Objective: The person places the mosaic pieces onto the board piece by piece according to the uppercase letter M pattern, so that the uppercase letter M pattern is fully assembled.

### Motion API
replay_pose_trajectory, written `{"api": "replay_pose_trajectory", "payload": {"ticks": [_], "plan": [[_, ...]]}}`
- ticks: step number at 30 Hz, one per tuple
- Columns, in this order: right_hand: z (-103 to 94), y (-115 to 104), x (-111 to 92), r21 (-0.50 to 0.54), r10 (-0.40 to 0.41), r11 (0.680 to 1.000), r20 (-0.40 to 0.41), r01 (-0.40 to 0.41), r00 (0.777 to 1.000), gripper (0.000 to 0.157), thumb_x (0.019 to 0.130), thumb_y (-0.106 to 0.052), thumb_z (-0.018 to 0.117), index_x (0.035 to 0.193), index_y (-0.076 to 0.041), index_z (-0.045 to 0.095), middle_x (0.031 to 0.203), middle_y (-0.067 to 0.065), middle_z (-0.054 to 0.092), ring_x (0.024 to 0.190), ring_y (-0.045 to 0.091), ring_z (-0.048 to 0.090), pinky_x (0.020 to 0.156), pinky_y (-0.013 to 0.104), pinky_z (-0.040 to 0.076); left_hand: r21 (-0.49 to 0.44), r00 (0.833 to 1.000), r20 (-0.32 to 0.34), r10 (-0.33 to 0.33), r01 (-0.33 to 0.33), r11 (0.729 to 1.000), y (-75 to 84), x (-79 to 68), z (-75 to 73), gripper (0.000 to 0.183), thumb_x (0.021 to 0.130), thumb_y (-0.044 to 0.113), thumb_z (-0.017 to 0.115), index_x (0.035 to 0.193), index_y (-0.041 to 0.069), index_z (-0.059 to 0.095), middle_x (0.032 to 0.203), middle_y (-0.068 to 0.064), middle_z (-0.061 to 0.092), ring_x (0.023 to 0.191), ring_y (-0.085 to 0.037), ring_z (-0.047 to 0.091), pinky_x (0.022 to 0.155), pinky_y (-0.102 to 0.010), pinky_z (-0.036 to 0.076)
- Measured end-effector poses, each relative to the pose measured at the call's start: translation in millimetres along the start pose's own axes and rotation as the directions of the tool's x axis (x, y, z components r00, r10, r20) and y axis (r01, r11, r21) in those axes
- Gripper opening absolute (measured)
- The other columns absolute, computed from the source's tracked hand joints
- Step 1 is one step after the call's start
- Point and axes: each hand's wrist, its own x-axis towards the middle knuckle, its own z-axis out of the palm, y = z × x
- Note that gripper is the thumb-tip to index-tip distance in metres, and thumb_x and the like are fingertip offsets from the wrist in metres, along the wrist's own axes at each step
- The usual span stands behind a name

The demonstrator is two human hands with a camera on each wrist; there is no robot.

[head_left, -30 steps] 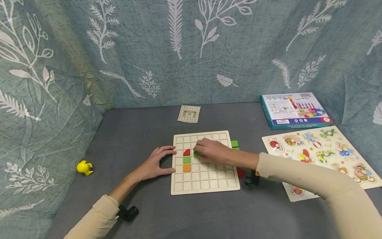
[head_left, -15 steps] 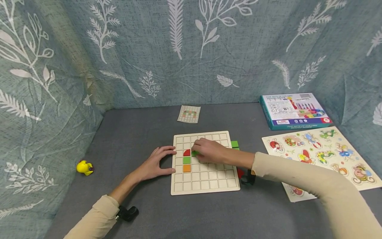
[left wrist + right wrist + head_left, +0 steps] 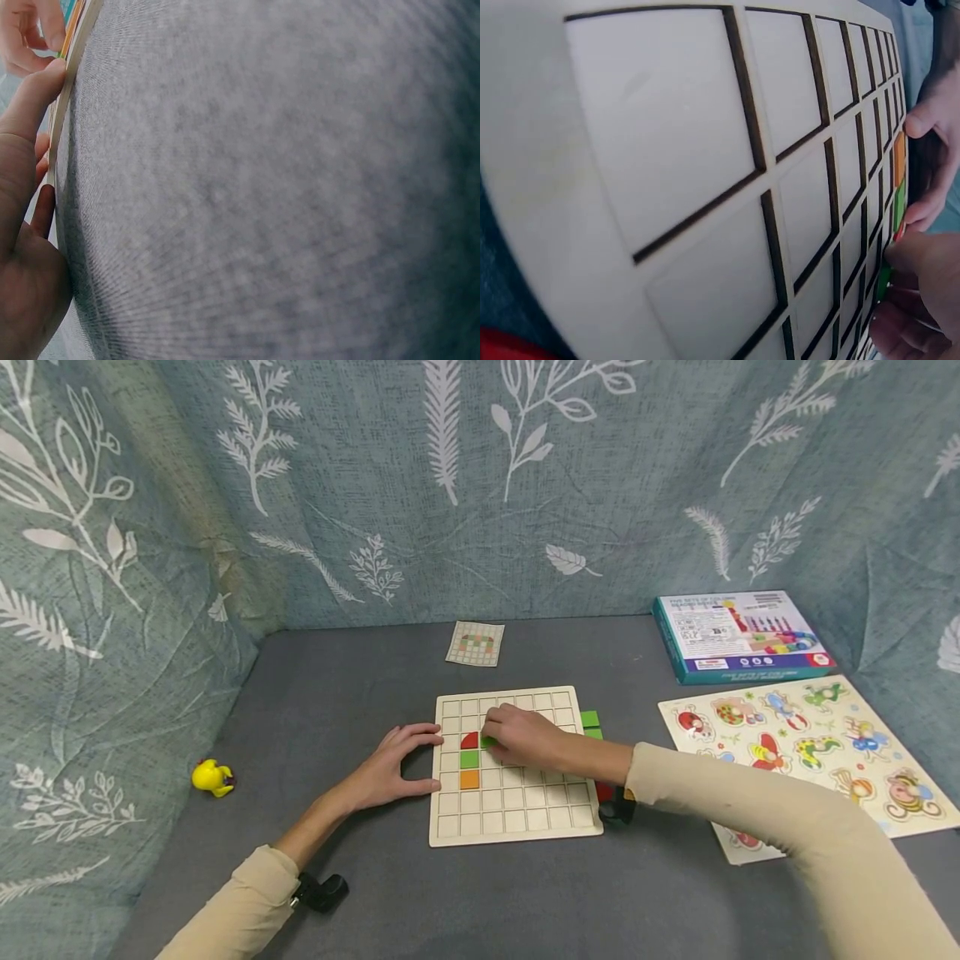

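Observation:
A pale wooden grid board (image 3: 517, 822) lies on the grey table. Three tiles sit in one of its left columns: a red quarter-round tile (image 3: 469, 741), a green square tile (image 3: 469, 760) and an orange square tile (image 3: 469, 779). My right hand (image 3: 525, 737) pinches another green tile (image 3: 487, 742) at the cell just right of the red one; in the right wrist view the green tile (image 3: 884, 279) shows at the fingertips. My left hand (image 3: 386, 770) rests against the board's left edge, thumb and fingers spread and straight; the left wrist view shows its thumb (image 3: 45, 90) at the rim.
Green tiles (image 3: 591, 720) and red pieces (image 3: 604, 792) lie past the board's right edge, partly under my right arm. Behind the board is a small pattern card (image 3: 476, 644). An insect puzzle board (image 3: 795, 752), a boxed toy set (image 3: 742, 635) and a yellow toy duck (image 3: 213, 777) lie farther out.
My right hand has shifted slightly left with the green tile, bringing it up beside the red one. My left hand has stayed at the board's edge.

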Motion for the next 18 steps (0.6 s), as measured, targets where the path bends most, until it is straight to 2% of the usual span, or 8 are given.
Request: {"api": "replay_pose_trajectory", "payload": {"ticks": [6, 11, 14, 18], "plan": [[1.1, -2, 5, 0.053, 0.079, 0.995, 0.023, -0.08, 0.997, 0.012, 0.091, -0.017, 0.068, 0.1, -0.01, 0.069, 0.1, 0.003, 0.065, 0.092, 0.018, 0.059, 0.075, 0.029, 0.053, 0.003, 1.0, -0.002, -0.001, 0.001, 1.0, -1.0, 0.3, -0.8, 0.064, 0.08, 0.034, 0.079, 0.136, 0.015, 0.054, 0.148, -0.007, 0.043, 0.134, -0.03, 0.037, 0.107, -0.058, 0.032], [-6.1, -1, 2, 0.072, 0.104, 0.992, 0.041, -0.106, 0.994, 0.024, 0.091, -0.022, 0.067, 0.112, -0.01, 0.068, 0.11, 0.005, 0.065, 0.102, 0.021, 0.06, 0.083, 0.032, 0.053, 0.004, 1.0, 0.0, 0.009, -0.009, 1.0, -1.9, 0.2, -0.6, 0.064, 0.08, 0.035, 0.079, 0.136, 0.016, 0.054, 0.148, -0.007, 0.043, 0.134, -0.03, 0.036, 0.107, -0.058, 0.031], [-17.8, 0, -14, 0.084, 0.096, 0.992, -0.017, -0.095, 0.995, 0.029, 0.091, -0.022, 0.068, 0.116, -0.009, 0.066, 0.111, 0.006, 0.065, 0.104, 0.022, 0.061, 0.084, 0.034, 0.052, 0.003, 1.0, -0.004, 0.015, -0.015, 1.0, -1.6, -0.4, -0.2, 0.064, 0.08, 0.034, 0.079, 0.136, 0.016, 0.054, 0.148, -0.007, 0.043, 0.134, -0.031, 0.036, 0.107, -0.058, 0.031], [-32.6, 11, -51, 0.112, 0.129, 0.987, -0.084, -0.119, 0.988, 0.032, 0.09, -0.024, 0.07, 0.117, -0.007, 0.066, 0.111, 0.007, 0.064, 0.102, 0.023, 0.061, 0.082, 0.036, 0.052, 0.007, 1.0, -0.011, 0.013, -0.013, 1.0, -1.2, -1.4, -0.9, 0.064, 0.079, 0.033, 0.08, 0.136, 0.015, 0.054, 0.148, -0.007, 0.043, 0.134, -0.031, 0.036, 0.106, -0.057, 0.032]]}}
